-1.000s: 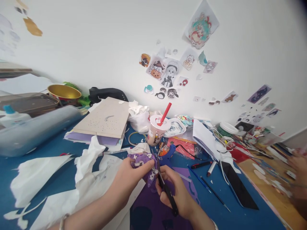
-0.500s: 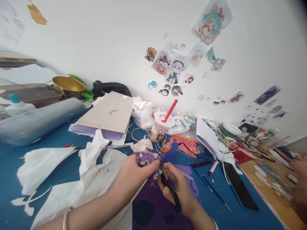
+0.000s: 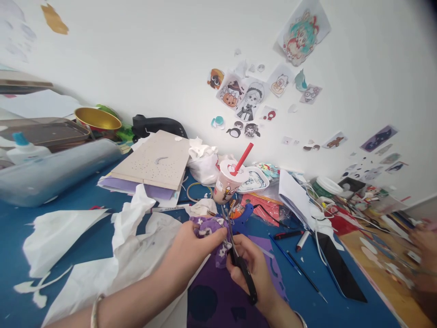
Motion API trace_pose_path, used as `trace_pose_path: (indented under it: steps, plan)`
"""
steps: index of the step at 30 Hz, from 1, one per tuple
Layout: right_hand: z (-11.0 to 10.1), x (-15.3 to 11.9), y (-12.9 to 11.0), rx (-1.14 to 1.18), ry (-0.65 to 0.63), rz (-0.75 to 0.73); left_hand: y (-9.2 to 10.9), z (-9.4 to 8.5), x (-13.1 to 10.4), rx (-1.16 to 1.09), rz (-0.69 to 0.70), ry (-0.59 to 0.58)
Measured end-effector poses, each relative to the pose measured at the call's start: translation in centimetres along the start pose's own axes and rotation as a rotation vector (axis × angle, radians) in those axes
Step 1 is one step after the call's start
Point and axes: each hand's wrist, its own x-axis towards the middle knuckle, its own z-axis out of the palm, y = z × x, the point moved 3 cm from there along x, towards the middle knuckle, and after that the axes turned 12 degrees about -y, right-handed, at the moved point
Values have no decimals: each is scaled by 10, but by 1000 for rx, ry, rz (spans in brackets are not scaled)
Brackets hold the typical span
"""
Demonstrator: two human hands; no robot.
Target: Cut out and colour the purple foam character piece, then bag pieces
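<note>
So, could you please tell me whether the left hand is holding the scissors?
No, the right hand holds the scissors, while the left hand grips the purple piece.

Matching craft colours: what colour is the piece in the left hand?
The held piece is purple with white markings, best seen in the head view.
</note>
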Motion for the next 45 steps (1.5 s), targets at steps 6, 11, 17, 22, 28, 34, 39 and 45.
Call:
trace_pose_path:
  steps: [6, 11, 17, 22, 28, 34, 39, 45]
  plan:
    - [3, 2, 7, 66, 6, 16, 4, 0, -1, -43, 20, 11]
    - [-3, 5, 6, 98, 100, -5, 3, 1, 0, -174, 13, -12]
    - [-38, -9, 6, 0, 361, -83, 5, 3, 3, -386, 6, -137]
    - [-51, -25, 15, 7, 383, -113, 6, 10, 2, -374, -18, -359]
    - [-38, -9, 1, 100, 174, -138, -1, 21, 0, -159, -115, -582]
    - [-28, 10, -15, 66, 145, -152, 0, 21, 2, -14, -66, -544]
    - [-29, 11, -7, 38, 219, -134, 5, 17, 7, -51, 16, -399]
    - [-26, 6, -5, 19, 27, -148, 9, 9, 6, -51, 98, -306]
